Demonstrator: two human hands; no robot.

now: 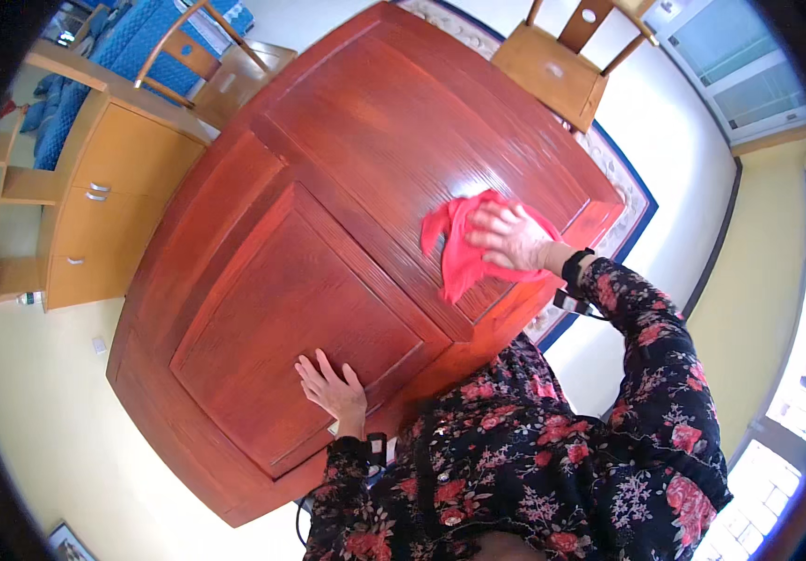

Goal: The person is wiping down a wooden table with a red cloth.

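Observation:
A large red-brown wooden table [361, 133] with recessed panels and a wood-grain top fills the space before me. On its right side, near the front edge, lies a crumpled red cloth [457, 259]. My right hand [513, 238] presses down on the cloth, fingers spread over it and slightly blurred; folds stick out to the left and below. My left hand [335, 390] rests on the lower panel near the front edge, fingers apart and holding nothing. Dark bands circle both wrists.
A wooden chair [550, 69] stands by the table's far right edge, another chair [234, 80] at the far left. A light wooden cabinet [118, 210] lies close beyond the left edge. Under the table shows a patterned rug [631, 186] with a blue border.

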